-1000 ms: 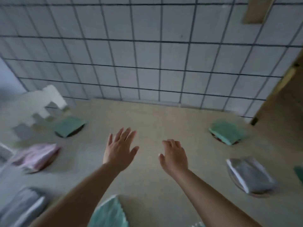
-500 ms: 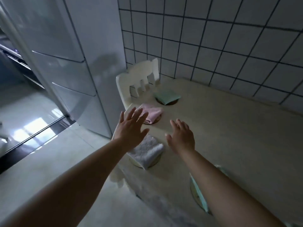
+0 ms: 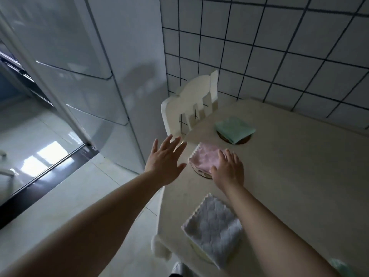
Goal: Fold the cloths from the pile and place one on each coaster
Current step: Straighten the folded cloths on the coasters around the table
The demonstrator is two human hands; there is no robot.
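Three folded cloths — green cloth [image 3: 234, 129], pink cloth [image 3: 203, 159], grey cloth [image 3: 213, 229]; one chair [image 3: 189, 104].

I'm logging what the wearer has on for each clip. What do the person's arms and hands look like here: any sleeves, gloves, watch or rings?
Both forearms are bare as far as the frame shows, with no sleeve edge in view. The left hand and the right hand wear no gloves. No watch, bracelet or ring shows on either wrist or on the fingers that are visible. Nothing is marked on the arms.
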